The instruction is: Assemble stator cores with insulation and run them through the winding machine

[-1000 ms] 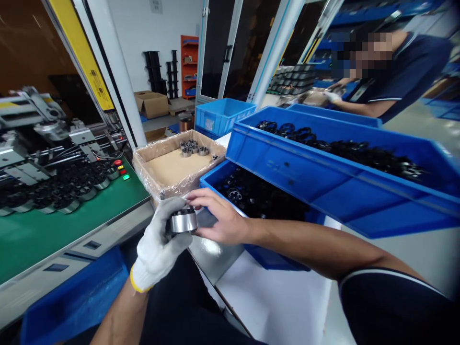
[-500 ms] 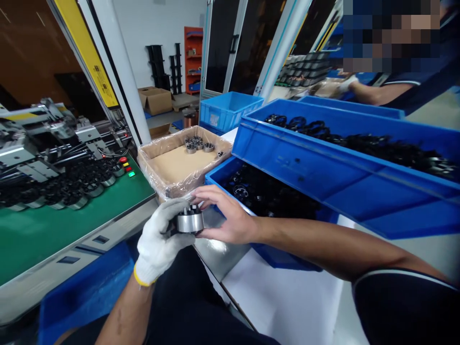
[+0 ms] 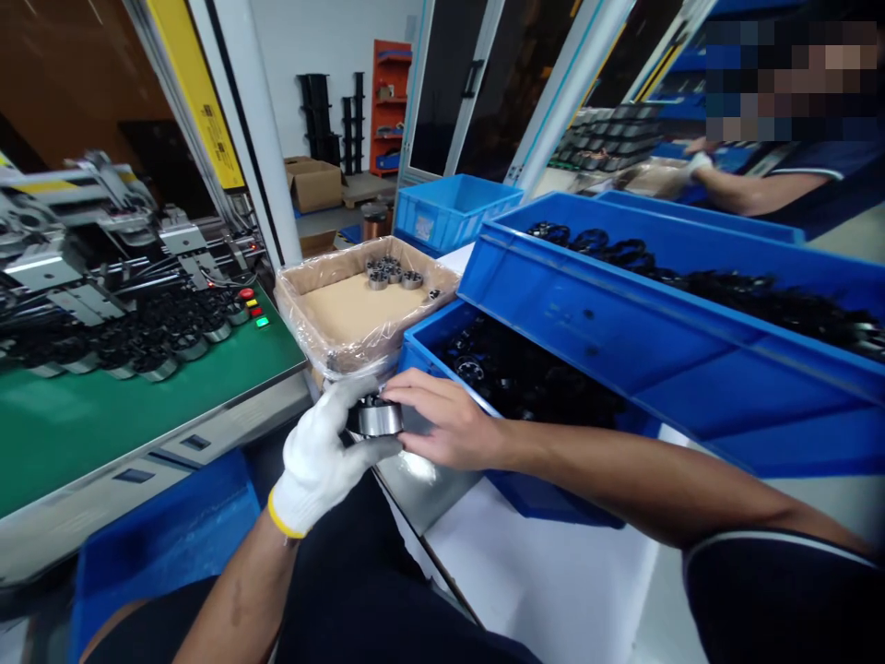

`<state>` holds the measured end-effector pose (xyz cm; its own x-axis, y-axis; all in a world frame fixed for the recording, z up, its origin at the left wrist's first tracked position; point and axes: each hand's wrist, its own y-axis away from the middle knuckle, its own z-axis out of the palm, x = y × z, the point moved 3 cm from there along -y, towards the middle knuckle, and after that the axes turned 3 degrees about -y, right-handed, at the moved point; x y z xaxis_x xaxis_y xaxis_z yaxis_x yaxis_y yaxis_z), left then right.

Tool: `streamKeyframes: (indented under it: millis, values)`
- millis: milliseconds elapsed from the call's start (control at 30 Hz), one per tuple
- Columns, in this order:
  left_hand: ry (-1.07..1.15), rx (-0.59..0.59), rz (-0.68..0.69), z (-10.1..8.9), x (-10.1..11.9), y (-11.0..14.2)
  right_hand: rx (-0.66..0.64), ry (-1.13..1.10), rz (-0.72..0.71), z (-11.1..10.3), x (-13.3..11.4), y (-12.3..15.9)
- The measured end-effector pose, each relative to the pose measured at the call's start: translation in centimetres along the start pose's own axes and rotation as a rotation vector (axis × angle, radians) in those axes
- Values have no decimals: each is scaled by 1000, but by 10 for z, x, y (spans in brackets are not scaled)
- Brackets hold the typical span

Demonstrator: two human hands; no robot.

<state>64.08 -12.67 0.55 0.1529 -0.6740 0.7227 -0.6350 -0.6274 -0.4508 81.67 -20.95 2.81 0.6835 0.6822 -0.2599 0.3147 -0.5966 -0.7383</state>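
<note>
My left hand, in a white knitted glove with a yellow cuff, is closed around the left side of a stator core. This core is a short, shiny steel ring with black plastic parts on its top and bottom. My bare right hand grips it from the right, fingers at the upper edge and thumb at the lower edge. Both hands keep it in front of my body, just above the grey table edge. The glove and fingers hide part of its top.
A plastic-lined carton with several cores stands ahead. To its right, blue crates hold black plastic parts. On the left, more cores line a green bench beside a machine. A co-worker's arm is at upper right.
The core has tilted slightly between my hands, and my right fingers have closed further over its top. The camera view has shifted a little.
</note>
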Motion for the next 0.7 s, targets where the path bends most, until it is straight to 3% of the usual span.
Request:
streamKeyframes:
  millis: [167,367,567,700]
  values:
    - [-76,24,83,2,5,6,-67,74,15,-1,-1,-1]
    - [-309,-120,104,-5,14,6,-34,78,-65,3,-4,-3]
    - [7,96,130,-7,6,11,-70,-30,143,1,1,-5]
    - [32,103,183,-7,1,12,-92,-87,85,1,1,-5]
